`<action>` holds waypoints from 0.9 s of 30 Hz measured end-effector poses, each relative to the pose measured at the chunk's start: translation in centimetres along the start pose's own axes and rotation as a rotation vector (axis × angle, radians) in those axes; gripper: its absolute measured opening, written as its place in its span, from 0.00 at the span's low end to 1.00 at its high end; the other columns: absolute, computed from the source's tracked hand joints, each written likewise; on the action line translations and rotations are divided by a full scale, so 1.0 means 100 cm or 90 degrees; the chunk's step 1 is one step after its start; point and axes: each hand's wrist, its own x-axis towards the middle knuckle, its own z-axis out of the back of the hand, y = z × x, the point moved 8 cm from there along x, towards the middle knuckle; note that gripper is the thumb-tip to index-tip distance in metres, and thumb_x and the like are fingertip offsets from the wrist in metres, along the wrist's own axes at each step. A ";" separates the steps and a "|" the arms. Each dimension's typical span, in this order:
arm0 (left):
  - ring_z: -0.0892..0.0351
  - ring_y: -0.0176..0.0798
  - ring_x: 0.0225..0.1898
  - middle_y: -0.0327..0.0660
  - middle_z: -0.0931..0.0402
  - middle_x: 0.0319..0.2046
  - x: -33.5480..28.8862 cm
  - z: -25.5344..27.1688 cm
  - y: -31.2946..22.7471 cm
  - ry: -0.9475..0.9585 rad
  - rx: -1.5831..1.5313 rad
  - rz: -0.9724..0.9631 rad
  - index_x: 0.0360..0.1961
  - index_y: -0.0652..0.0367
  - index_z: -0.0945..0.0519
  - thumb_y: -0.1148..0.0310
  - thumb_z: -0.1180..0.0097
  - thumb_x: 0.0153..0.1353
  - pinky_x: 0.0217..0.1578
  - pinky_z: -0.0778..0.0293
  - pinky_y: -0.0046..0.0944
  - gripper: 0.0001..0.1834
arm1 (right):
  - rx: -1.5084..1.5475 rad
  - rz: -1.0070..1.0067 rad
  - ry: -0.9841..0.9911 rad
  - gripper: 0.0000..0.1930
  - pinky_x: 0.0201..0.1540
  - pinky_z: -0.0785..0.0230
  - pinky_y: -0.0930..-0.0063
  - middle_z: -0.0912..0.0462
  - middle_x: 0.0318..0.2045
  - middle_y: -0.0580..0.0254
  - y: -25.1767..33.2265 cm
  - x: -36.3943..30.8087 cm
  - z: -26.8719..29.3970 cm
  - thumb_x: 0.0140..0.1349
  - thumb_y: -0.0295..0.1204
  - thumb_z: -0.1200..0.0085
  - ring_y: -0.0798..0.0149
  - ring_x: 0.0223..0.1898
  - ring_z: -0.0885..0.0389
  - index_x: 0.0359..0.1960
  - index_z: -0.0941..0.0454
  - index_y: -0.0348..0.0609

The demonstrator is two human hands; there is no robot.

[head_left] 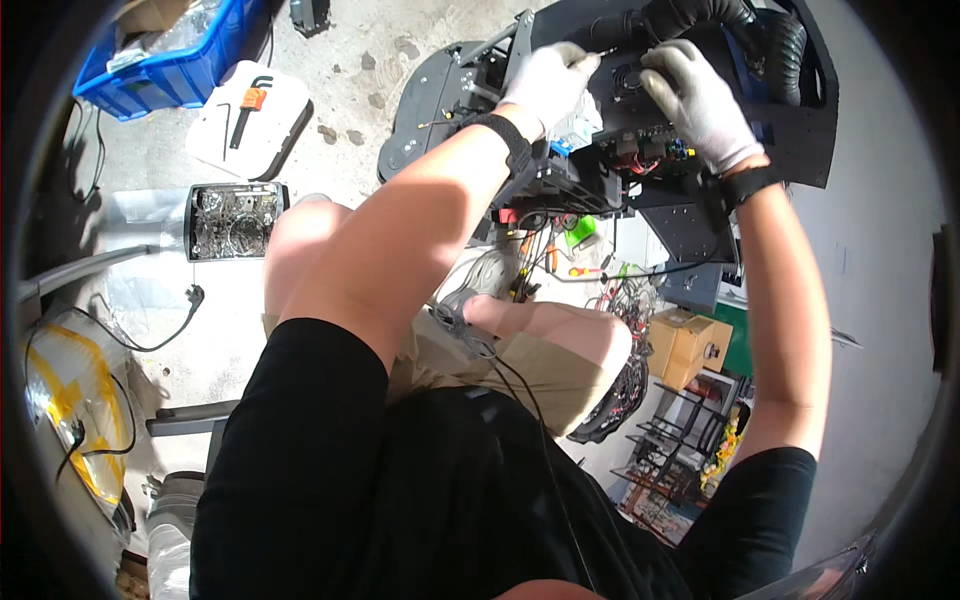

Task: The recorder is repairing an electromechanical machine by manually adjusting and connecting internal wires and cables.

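Note:
Both hands wear white gloves and black wrist straps. My left hand [550,82] is pinched shut on a small thin piece with a metallic tip [606,52], too small to name. It is above the left part of an opened black machine [800,150]. My right hand [700,105] hovers over the machine's right part, its bent fingers and thumb apart with nothing seen between them. Between and below the hands lie a green circuit board [655,145] with red wires and a small black fan [627,80]. A ribbed black hose [785,60] curves along the far right.
A blue crate [165,65] stands far left, near a white case [250,120] with an orange-handled tool [251,100] on it. An opened metal box of electronics [237,222] lies on the floor. Tangled cables [620,360] and a wooden box [688,347] are right of my legs.

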 end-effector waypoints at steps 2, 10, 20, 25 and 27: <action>0.19 0.37 0.29 0.45 0.16 0.29 -0.008 0.008 0.006 0.000 -0.031 0.121 0.41 0.61 0.13 0.52 0.47 0.71 0.37 0.25 0.37 0.22 | 0.010 -0.004 -0.110 0.12 0.51 0.24 0.59 0.17 0.44 0.55 0.007 -0.014 0.003 0.67 0.35 0.40 0.46 0.46 0.17 0.47 0.18 0.43; 0.33 0.29 0.25 0.35 0.27 0.25 -0.010 0.052 -0.055 0.038 -0.425 0.125 0.41 0.62 0.20 0.65 0.52 0.75 0.25 0.34 0.32 0.12 | 0.311 -0.174 -0.126 0.07 0.43 0.26 0.60 0.20 0.34 0.48 0.067 -0.043 -0.012 0.67 0.29 0.44 0.46 0.39 0.18 0.38 0.19 0.38; 0.21 0.32 0.30 0.37 0.18 0.28 -0.002 0.239 0.137 -0.104 0.398 0.305 0.37 0.57 0.16 0.54 0.44 0.68 0.35 0.26 0.35 0.16 | 0.627 -0.360 0.006 0.07 0.43 0.27 0.65 0.16 0.35 0.54 0.072 -0.174 -0.133 0.68 0.27 0.47 0.54 0.37 0.19 0.38 0.18 0.36; 0.14 0.51 0.44 0.51 0.13 0.39 -0.066 0.189 0.223 -0.013 0.556 0.350 0.41 0.65 0.16 0.56 0.38 0.60 0.48 0.22 0.45 0.20 | 0.614 -0.475 0.016 0.04 0.39 0.27 0.70 0.18 0.31 0.56 0.061 -0.198 -0.218 0.69 0.22 0.45 0.62 0.33 0.20 0.40 0.18 0.37; 0.15 0.55 0.47 0.54 0.14 0.42 -0.057 0.176 0.250 -0.026 0.556 0.289 0.43 0.63 0.15 0.53 0.37 0.58 0.52 0.22 0.46 0.22 | 0.644 -0.368 0.067 0.05 0.39 0.27 0.69 0.17 0.33 0.55 0.073 -0.174 -0.217 0.67 0.19 0.45 0.61 0.33 0.19 0.42 0.18 0.38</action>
